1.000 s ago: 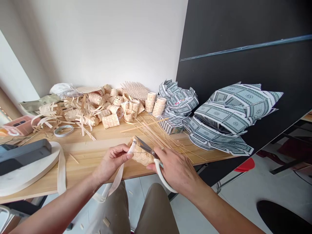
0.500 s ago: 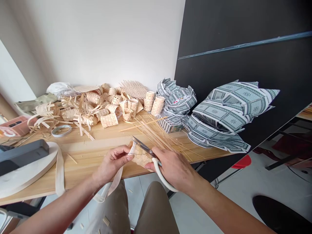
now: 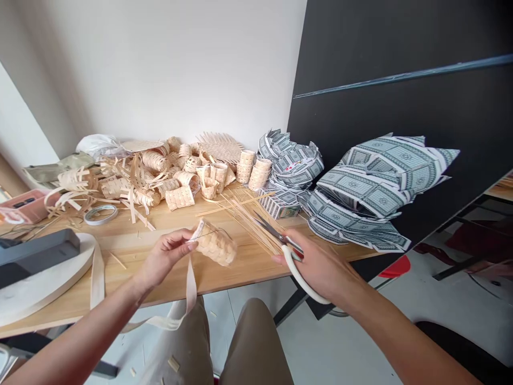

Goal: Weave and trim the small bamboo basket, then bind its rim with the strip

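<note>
Between the thumb and fingers of my left hand (image 3: 170, 252) is the rim of a small woven basket (image 3: 216, 245), tilted on its side above the table's front edge. A pale fabric ribbon (image 3: 191, 289) hangs from that rim across my lap, and a thin dark thread or wire shows near the rim. My right hand (image 3: 310, 264) is closed round a pair of scissors (image 3: 294, 256) with white handles. Their dark blades point up and left, slightly parted, apart from the basket. Under the blades lie thin wooden strips (image 3: 252, 214) on the table.
Several woven baskets (image 3: 180, 198) and loose strips heap at the back left. A ribbon roll (image 3: 86, 267) with a grey box on it, a tape roll (image 3: 101, 214) and a pink tray (image 3: 30, 207) lie left. Folded-card structures (image 3: 360, 192) stand right, against a black panel (image 3: 401, 32).
My right hand has drawn the scissors away from the basket, to the right. The basket has moved left and up slightly with my left hand, its ribbon now hanging lower and freer.
</note>
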The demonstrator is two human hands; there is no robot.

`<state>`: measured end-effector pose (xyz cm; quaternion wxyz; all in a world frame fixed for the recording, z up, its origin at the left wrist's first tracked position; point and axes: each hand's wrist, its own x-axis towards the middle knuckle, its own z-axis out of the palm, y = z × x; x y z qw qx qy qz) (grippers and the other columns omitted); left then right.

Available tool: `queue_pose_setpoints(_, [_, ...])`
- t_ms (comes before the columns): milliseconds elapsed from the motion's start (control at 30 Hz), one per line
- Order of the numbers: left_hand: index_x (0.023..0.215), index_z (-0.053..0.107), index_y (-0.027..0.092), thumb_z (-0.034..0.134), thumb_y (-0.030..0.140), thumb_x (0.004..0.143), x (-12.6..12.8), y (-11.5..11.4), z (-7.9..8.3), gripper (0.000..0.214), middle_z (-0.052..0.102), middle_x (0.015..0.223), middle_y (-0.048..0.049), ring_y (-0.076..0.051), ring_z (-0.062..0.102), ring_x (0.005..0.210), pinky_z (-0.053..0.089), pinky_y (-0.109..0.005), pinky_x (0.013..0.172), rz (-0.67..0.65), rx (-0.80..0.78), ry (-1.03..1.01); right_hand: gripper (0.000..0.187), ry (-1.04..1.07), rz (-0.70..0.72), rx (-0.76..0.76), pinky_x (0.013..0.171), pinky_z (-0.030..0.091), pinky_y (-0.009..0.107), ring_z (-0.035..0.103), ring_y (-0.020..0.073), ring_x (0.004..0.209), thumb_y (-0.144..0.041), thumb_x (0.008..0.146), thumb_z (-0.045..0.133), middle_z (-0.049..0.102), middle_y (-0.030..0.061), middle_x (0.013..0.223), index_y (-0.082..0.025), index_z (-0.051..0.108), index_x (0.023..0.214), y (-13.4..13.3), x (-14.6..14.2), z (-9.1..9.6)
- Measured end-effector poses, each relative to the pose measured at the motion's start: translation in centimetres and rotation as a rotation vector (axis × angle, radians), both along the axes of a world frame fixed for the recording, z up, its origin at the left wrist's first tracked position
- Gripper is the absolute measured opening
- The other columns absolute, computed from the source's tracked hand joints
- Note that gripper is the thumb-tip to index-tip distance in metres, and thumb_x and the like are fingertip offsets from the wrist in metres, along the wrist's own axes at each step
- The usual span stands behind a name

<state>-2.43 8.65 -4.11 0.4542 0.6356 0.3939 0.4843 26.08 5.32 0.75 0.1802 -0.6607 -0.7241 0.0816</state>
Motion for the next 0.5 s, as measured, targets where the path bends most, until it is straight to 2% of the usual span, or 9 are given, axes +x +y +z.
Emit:
queue_pose_setpoints(100, [0.075, 0.067, 0.017, 0.066, 0.036, 0.071, -1.7, 0.4, 0.4, 0.019, 0.065, 0.076, -0.0008, -0.014, 0.056, 0.074, 0.044, -0.024, 0.071, 0.090, 0.050, 0.050, 0.023, 0.061, -0.071, -0.183, 0.053, 0.037, 0.023, 0.058, 0.0166, 0.062, -0.033, 0.076, 0.049, 0.064, -0.0013, 0.070, -0.025, 0.056, 0.095, 0.0, 2.7, -0.6])
queue_pose_setpoints(167, [0.077, 0.067, 0.018, 0.066, 0.032, 0.072, -2.8, 0.6, 0.9, 0.015, 0.065, 0.077, 0.0005, -0.013, 0.055, 0.076, 0.043, -0.023, 0.074, 0.133, 0.057, 0.081, 0.024, 0.082, -0.157, -0.228, 0.053, 0.038, 0.023, 0.058, 0.0168, 0.063, -0.035, 0.077, 0.046, 0.064, -0.0011, 0.070, -0.025, 0.057, 0.096, -0.3, 4.5, -1.0])
queue_pose_setpoints(333, [0.077, 0.066, 0.018, 0.065, 0.031, 0.073, -4.6, 1.1, 1.7, 0.014, 0.064, 0.077, 0.0012, -0.013, 0.053, 0.077, 0.042, -0.021, 0.073, 0.178, 0.108, 0.184, 0.033, -0.077, -0.404, -0.185, 0.054, 0.039, 0.024, 0.059, 0.0195, 0.071, -0.034, 0.074, 0.051, 0.066, 0.0047, 0.083, -0.020, 0.057, 0.103, -0.7, 8.5, -1.7])
queue_pose_setpoints(500, [0.077, 0.066, 0.020, 0.066, 0.034, 0.073, -5.3, 1.3, 1.6, 0.016, 0.065, 0.079, 0.0016, -0.013, 0.054, 0.078, 0.043, -0.022, 0.072, 0.207, 0.148, 0.226, 0.033, -0.142, -0.407, -0.187, 0.062, 0.041, 0.023, 0.061, 0.0195, 0.085, -0.028, 0.076, 0.050, 0.066, 0.0065, 0.097, -0.019, 0.060, 0.106, 1.1, 9.9, -3.1])
